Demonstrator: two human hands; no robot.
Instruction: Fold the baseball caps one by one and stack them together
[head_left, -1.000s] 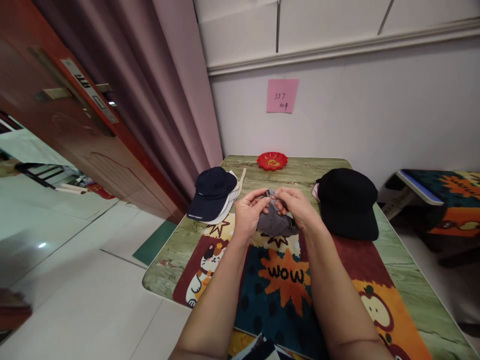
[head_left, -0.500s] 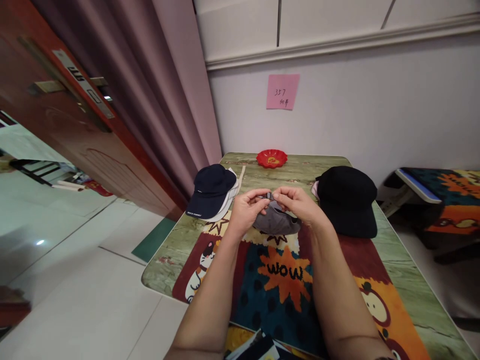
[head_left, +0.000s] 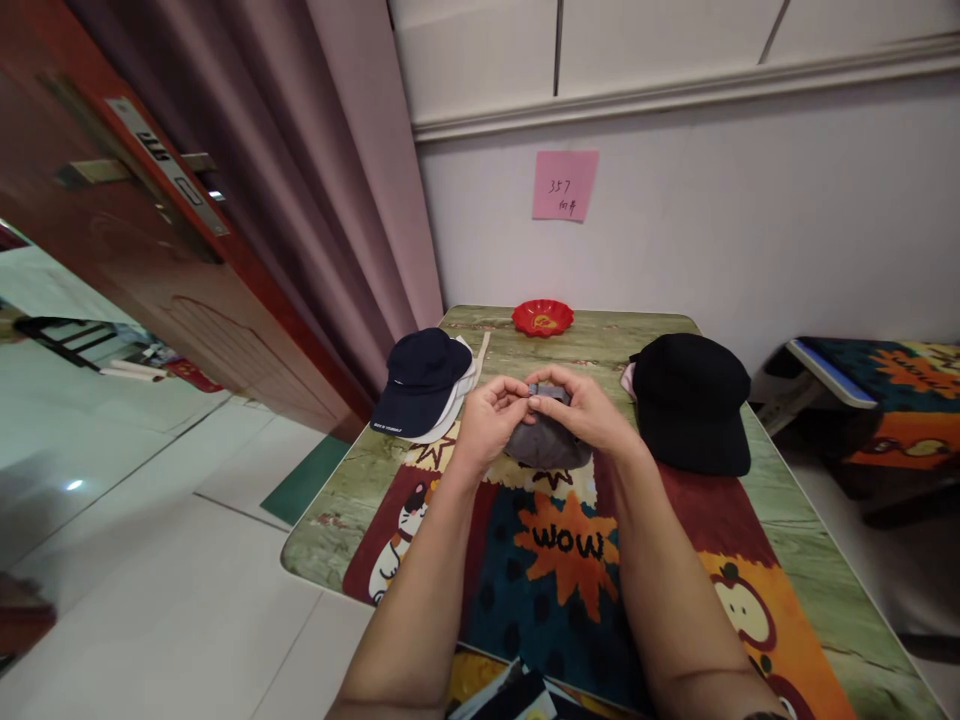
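A grey cap point(head_left: 549, 445) lies in the middle of the table, its strap side turned up between my hands. My left hand point(head_left: 491, 418) is closed in a pinch on the cap's strap at the buckle. From the other side my right hand point(head_left: 581, 405) pinches the same strap, thumb in front and fingers behind. The buckle is small and partly covered by my fingertips. To the left, a navy cap point(head_left: 424, 380) rests on top of white ones. A black cap point(head_left: 690, 405) sits to the right, with something pink showing behind it.
A red scalloped dish point(head_left: 542, 318) stands at the table's far edge. The colourful cloth point(head_left: 555, 590) covers the table's middle. A wooden door point(head_left: 187, 260) and a curtain point(head_left: 337, 150) are at the left. Another table point(head_left: 900, 375) is at the right.
My fingers have come closer together over the strap. My right hand has shifted slightly left, with its fingers now curled over the back of the strap.
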